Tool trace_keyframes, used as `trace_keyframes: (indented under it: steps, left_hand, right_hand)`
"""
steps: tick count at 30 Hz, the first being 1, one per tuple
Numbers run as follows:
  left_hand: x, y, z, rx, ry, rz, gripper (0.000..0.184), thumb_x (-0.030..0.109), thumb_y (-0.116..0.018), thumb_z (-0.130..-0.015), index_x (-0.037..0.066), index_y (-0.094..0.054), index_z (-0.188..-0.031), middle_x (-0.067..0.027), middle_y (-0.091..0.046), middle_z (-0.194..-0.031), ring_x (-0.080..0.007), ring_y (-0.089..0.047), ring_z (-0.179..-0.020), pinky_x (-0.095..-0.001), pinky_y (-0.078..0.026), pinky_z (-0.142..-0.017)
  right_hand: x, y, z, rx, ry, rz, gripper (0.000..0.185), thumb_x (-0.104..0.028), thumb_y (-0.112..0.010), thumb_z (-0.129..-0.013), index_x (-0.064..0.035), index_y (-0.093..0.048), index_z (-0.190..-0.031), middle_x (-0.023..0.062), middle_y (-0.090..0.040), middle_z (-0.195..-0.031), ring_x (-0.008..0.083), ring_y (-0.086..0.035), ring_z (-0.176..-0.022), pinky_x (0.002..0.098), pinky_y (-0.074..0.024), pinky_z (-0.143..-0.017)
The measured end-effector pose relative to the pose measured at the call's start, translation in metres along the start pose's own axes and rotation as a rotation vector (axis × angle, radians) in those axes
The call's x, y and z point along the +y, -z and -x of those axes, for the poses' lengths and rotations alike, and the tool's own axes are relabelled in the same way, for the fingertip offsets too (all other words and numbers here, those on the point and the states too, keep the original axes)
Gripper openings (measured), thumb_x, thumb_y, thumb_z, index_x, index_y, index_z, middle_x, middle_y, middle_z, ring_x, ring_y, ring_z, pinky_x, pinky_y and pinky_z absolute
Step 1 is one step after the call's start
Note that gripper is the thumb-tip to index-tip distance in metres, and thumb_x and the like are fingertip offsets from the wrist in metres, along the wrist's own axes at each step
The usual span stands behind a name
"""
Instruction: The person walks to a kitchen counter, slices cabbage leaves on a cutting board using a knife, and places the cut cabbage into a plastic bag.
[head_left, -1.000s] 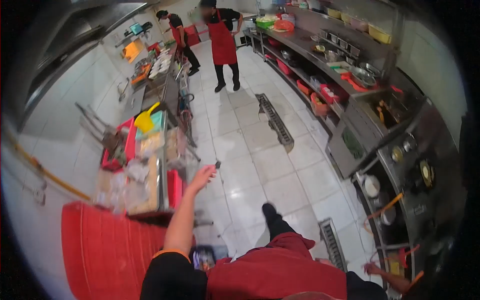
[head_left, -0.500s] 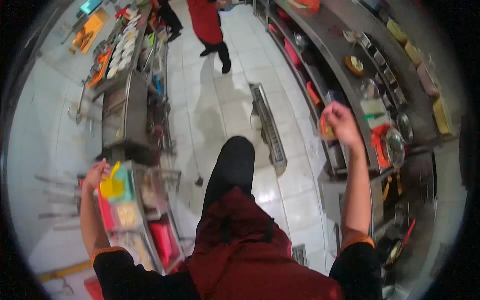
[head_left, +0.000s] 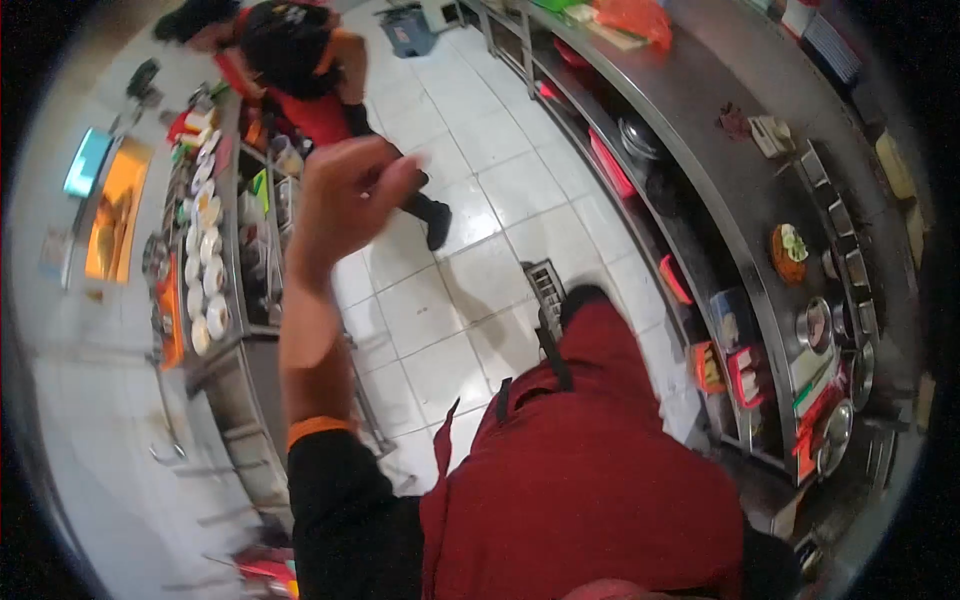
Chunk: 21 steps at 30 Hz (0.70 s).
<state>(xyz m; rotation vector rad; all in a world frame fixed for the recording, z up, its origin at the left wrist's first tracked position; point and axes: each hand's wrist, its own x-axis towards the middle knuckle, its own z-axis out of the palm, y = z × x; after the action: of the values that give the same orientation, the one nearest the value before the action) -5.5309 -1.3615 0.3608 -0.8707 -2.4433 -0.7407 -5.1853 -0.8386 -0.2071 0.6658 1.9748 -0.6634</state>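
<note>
My left hand (head_left: 350, 195) is raised in front of me at chest height, its fingers curled into a loose fist and the thumb sticking out to the right. Nothing shows in it. It touches nothing; the tiled floor and a co-worker lie behind it in the view. My right hand is out of view; only the dark right sleeve (head_left: 770, 565) shows at the bottom edge. A small blurred patch of skin lies at the bottom middle, and I cannot tell what it belongs to. My red apron (head_left: 590, 490) fills the lower middle.
A co-worker (head_left: 290, 50) in black and red stands ahead on the left, beside a counter with rows of white bowls (head_left: 213, 275). Along the right runs a steel counter (head_left: 690, 90) with an orange plate of food (head_left: 788, 262) and metal pans (head_left: 815, 325). A floor drain (head_left: 545, 290) lies ahead.
I have stepped forward and turned somewhat left. My left hand has swung up and inward, away from the yellow container. My right hand has gone out of view. The co-worker now bends toward the left counter.
</note>
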Motion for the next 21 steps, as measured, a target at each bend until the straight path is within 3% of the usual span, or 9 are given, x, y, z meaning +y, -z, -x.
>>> trace_keyframes:
  steps: [3, 5, 8, 10, 11, 12, 13, 16, 21]
  left_hand:
    - [-0.037, -0.034, -0.152, -0.185, -0.387, 0.299, 0.018, 0.001, -0.071, -0.076, 0.005, -0.056, -0.065, -0.0056, -0.050, -0.058, -0.0190, -0.050, -0.049, -0.0315, -0.038, -0.046]
    - [-0.092, -0.049, -0.198, -0.276, -0.349, 0.341, 0.022, 0.012, -0.071, -0.080, 0.005, -0.055, -0.065, -0.0056, -0.047, -0.055, -0.0195, -0.048, -0.048, -0.0312, -0.036, -0.045]
    - [-0.241, -0.111, -0.199, -0.334, 0.019, 0.748, 0.032, 0.022, -0.065, -0.089, 0.005, -0.051, -0.065, -0.0032, -0.043, -0.055, -0.0124, -0.040, -0.049, -0.0277, -0.032, -0.047]
    - [-0.380, -0.207, -0.143, -0.277, 0.590, 0.943, 0.029, 0.026, -0.054, -0.097, 0.006, -0.055, -0.077, 0.0008, -0.045, -0.063, -0.0073, -0.041, -0.058, -0.0256, -0.033, -0.051]
    - [-0.468, -0.268, -0.077, -0.245, 0.815, 0.898, 0.027, 0.031, -0.043, -0.102, 0.008, -0.056, -0.093, 0.0041, -0.046, -0.070, -0.0084, -0.042, -0.062, -0.0236, -0.034, -0.056]
    - [-0.536, -0.300, 0.008, -0.285, 0.790, 0.774, 0.033, 0.036, -0.042, -0.102, 0.007, -0.056, -0.107, 0.0036, -0.047, -0.073, -0.0077, -0.044, -0.065, -0.0236, -0.036, -0.058]
    - [-0.580, -0.328, 0.060, -0.407, 0.970, 0.628, 0.033, 0.036, -0.043, -0.101, 0.007, -0.056, -0.108, 0.0027, -0.048, -0.074, -0.0085, -0.045, -0.067, -0.0242, -0.037, -0.059]
    - [-0.624, -0.357, 0.066, -0.578, 1.521, 0.549, 0.033, 0.036, -0.045, -0.100, 0.006, -0.055, -0.111, 0.0000, -0.049, -0.080, -0.0110, -0.047, -0.071, -0.0259, -0.038, -0.063]
    - [-0.704, -0.356, -0.046, -0.591, 1.846, 0.587, 0.036, 0.036, -0.048, -0.099, 0.005, -0.054, -0.116, -0.0045, -0.052, -0.089, -0.0151, -0.050, -0.079, -0.0286, -0.040, -0.070]
  right_hand:
    - [-0.106, 0.083, -0.013, 0.041, -0.059, -0.168, 0.026, -0.028, -0.051, -0.095, -0.0055, -0.062, -0.100, 0.0058, -0.065, -0.088, 0.0213, -0.061, -0.083, 0.0372, -0.0480, -0.069]
    - [-0.167, 0.120, -0.050, 0.050, -0.075, -0.222, 0.027, -0.030, -0.051, -0.095, -0.0062, -0.062, -0.102, 0.0059, -0.065, -0.091, 0.0210, -0.061, -0.084, 0.0373, -0.0482, -0.069]
    - [-0.251, 0.156, -0.136, -0.029, -0.090, -0.156, 0.029, -0.032, -0.051, -0.095, -0.0073, -0.061, -0.105, 0.0060, -0.065, -0.094, 0.0205, -0.061, -0.087, 0.0374, -0.0486, -0.070]
    - [-0.322, 0.186, -0.191, -0.094, -0.048, -0.099, 0.030, -0.034, -0.052, -0.095, -0.0080, -0.061, -0.107, 0.0060, -0.065, -0.096, 0.0201, -0.061, -0.088, 0.0375, -0.0488, -0.071]
    - [-0.364, 0.213, -0.221, -0.118, -0.016, -0.070, 0.031, -0.035, -0.052, -0.095, -0.0083, -0.061, -0.108, 0.0061, -0.065, -0.097, 0.0200, -0.061, -0.089, 0.0376, -0.0489, -0.071]
    - [-0.412, 0.247, -0.253, -0.116, 0.038, -0.054, 0.032, -0.036, -0.052, -0.095, -0.0087, -0.061, -0.109, 0.0061, -0.065, -0.098, 0.0198, -0.061, -0.090, 0.0376, -0.0491, -0.071]
    - [-0.467, 0.287, -0.295, -0.107, 0.096, -0.042, 0.033, -0.037, -0.052, -0.095, -0.0090, -0.061, -0.110, 0.0061, -0.065, -0.099, 0.0196, -0.061, -0.091, 0.0377, -0.0492, -0.072]
    - [-0.636, 0.397, -0.397, -0.075, 0.252, -0.006, 0.035, -0.039, -0.052, -0.095, -0.0101, -0.061, -0.113, 0.0063, -0.065, -0.102, 0.0191, -0.061, -0.093, 0.0378, -0.0496, -0.072]
    - [-0.895, 0.598, -0.441, -0.001, 0.511, -0.141, 0.040, -0.044, -0.053, -0.095, -0.0119, -0.060, -0.118, 0.0064, -0.065, -0.108, 0.0182, -0.061, -0.097, 0.0381, -0.0502, -0.074]
